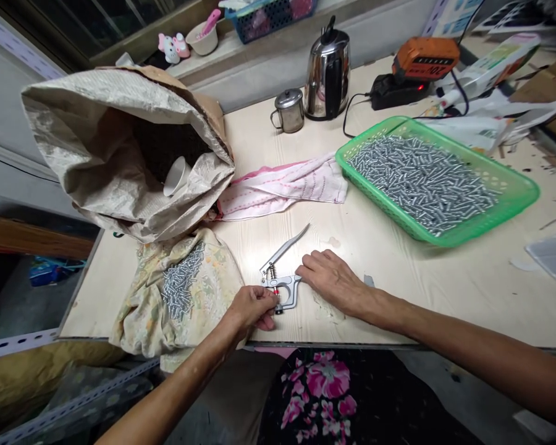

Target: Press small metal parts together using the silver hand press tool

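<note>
Grey hand pliers (pixel 293 295), like snap-fastener pliers with a spring and a red ring, are held low over the front of the table. Their long lever (pixel 285 248) stands spread away from the body. My right hand (pixel 330 279) is closed around the other handle end. At the jaw, my left hand (pixel 256 306) pinches with thumb and fingers; whatever is between them is too small or hidden to see. Left of that hand, a pile of small silvery metal pieces (pixel 181 284) lies on a patterned yellowish cloth (pixel 220 269).
A green basket (pixel 514 196) full of similar metal pieces stands right. A big open sack (pixel 97 142) with a white cup (pixel 176 176) inside is at left. Behind are a pink-white towel (pixel 282 191), metal mug (pixel 290 112), kettle (pixel 327 74) and orange battery (pixel 425 59) on a charger.
</note>
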A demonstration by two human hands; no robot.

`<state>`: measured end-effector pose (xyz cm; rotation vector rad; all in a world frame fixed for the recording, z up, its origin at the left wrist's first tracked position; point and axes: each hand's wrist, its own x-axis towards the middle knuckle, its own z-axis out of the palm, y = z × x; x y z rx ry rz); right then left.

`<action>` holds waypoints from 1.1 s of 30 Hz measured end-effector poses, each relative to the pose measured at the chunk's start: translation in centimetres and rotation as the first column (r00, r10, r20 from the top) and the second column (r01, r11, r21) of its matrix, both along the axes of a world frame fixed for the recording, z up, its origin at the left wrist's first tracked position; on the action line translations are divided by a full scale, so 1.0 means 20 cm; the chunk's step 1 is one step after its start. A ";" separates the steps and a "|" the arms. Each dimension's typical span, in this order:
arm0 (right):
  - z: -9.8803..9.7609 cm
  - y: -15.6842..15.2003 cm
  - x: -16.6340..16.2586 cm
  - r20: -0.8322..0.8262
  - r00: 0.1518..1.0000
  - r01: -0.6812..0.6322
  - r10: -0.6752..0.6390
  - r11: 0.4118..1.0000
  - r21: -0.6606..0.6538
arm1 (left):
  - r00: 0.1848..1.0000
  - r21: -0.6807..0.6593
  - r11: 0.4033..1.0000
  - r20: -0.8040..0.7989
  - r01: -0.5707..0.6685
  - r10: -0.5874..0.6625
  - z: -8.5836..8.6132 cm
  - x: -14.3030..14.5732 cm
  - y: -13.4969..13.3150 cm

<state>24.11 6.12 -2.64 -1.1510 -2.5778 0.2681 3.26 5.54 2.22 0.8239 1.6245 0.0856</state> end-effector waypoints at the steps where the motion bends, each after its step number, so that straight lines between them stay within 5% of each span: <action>1: 0.00 0.00 0.00 -0.003 1.000 0.005 -0.005 1.000 -0.014 | 1.000 -0.014 1.000 -0.003 -0.004 0.004 0.00 0.00 0.00; 11: -0.01 -0.03 -0.01 -0.045 0.998 0.050 -0.053 0.997 -0.061 | 0.973 0.060 0.982 0.159 -0.179 0.167 -0.03 -0.02 -0.06; 21: 0.07 -0.05 -0.08 -0.061 0.994 -0.096 0.089 0.989 -0.117 | 0.984 0.093 0.986 0.125 -0.139 0.127 -0.07 -0.04 -0.07; 28: 0.03 -0.05 -0.02 -0.049 0.998 0.027 -0.033 0.992 -0.125 | 0.999 0.304 0.952 -0.043 -0.015 0.030 -0.08 -0.07 -0.13; 33: 0.00 -0.05 0.01 -0.155 0.988 -0.029 0.005 0.988 -0.153 | 0.992 0.388 0.920 -0.125 0.056 -0.007 -0.07 -0.07 -0.14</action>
